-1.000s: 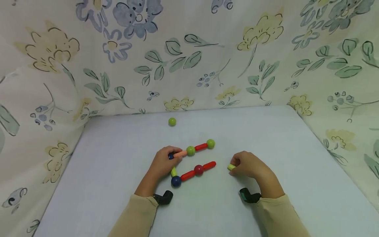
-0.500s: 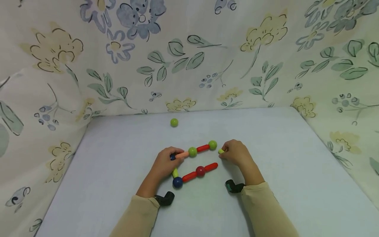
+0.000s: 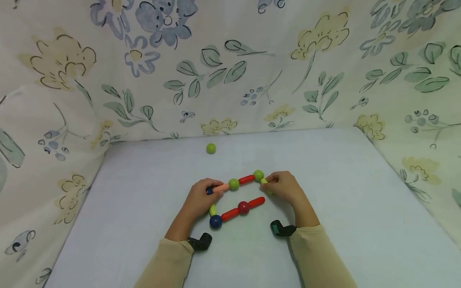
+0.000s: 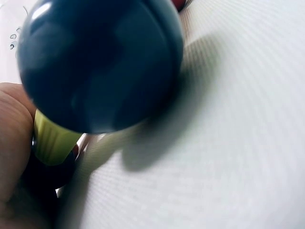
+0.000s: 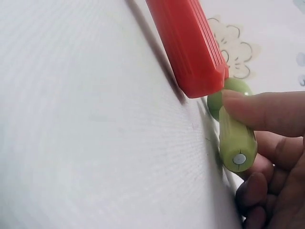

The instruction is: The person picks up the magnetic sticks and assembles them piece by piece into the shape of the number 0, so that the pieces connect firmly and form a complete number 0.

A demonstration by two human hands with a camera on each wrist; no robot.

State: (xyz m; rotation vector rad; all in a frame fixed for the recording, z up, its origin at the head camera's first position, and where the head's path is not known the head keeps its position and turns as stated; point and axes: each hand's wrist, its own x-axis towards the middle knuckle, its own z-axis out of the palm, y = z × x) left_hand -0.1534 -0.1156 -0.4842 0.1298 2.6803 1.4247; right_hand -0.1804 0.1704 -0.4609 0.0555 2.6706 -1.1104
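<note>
While the left hand (image 3: 199,199) is curling its fingers round the dark-blue end of the upper chain of plastic rods and balls, the right hand (image 3: 284,188) is pinching a short lime-green plastic rod (image 5: 234,138) between thumb and forefinger, with the rod's far end touching the green ball (image 3: 258,175) at the right end of that chain. The upper chain is running from a peach rod (image 3: 221,187) through a second green ball (image 3: 233,184) and a red rod (image 3: 246,179). Just nearer the person, the lower chain is lying on the pale bench (image 3: 144,216): a dark-blue ball (image 3: 215,221), a red rod (image 3: 229,214), a dark-red ball (image 3: 243,207) and another red rod (image 3: 257,201). A loose green ball (image 3: 211,148) is sitting well apart, near the floral cloth backdrop (image 3: 230,68). The lime-green rod is looking light, rigid and smooth (so likely somewhat slippery), and it is probably best gripped across its ribbed middle, leaving both flat ends free.
</note>
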